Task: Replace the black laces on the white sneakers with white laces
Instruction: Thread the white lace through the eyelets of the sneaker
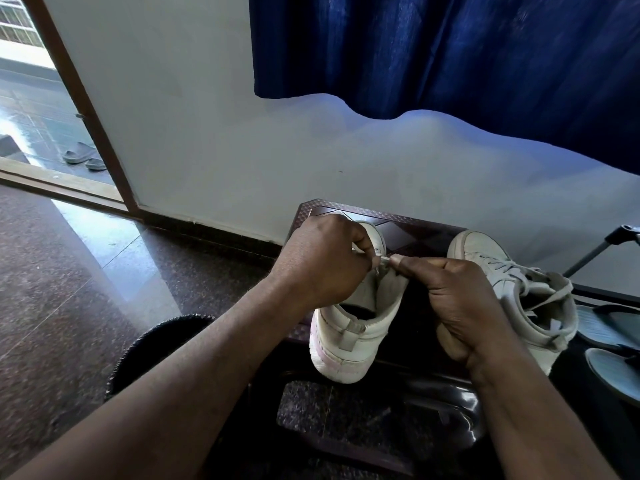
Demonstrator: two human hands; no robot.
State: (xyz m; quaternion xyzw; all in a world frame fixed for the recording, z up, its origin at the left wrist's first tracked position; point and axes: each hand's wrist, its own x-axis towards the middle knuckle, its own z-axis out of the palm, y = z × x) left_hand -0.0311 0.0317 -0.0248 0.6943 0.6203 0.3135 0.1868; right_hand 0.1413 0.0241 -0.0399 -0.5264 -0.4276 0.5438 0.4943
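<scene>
Nearest, a sneaker (pixel 349 337) stands below both hands, heel toward the person. The left hand (pixel 322 261) and right hand (pixel 460 299) each pinch a white lace (pixel 383 258) stretched between their fingertips. Just right of the right hand lies a second sneaker (pixel 519 282), white-laced; beyond the hands hangs a curtain (pixel 450 53)

We see a pale wall (pixel 207 133) with a dark blue curtain (pixel 450 46), a shiny speckled floor (pixel 52 271) and an open doorway (pixel 31 109) at left.
</scene>
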